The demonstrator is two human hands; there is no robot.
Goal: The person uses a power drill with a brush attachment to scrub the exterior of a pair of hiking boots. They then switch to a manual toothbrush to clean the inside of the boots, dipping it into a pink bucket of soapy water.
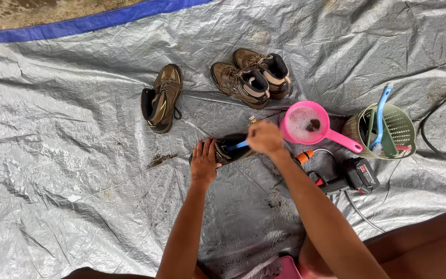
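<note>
Down on tarp (78,170): left hand (204,161) flat, fingers spread on boot (228,147), mostly hidden; right hand (265,138) fisted around blue brush (237,145), bristles unseen.

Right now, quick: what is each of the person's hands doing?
Left hand: open, fingers spread, pressing on the brown boot.
Right hand: closed around a blue-handled brush poked into that boot.

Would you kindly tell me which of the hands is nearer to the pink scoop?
The right hand, holding a blue-handled brush, sits just left of the pink scoop. The left hand rests on the shoe, farther away.
</note>
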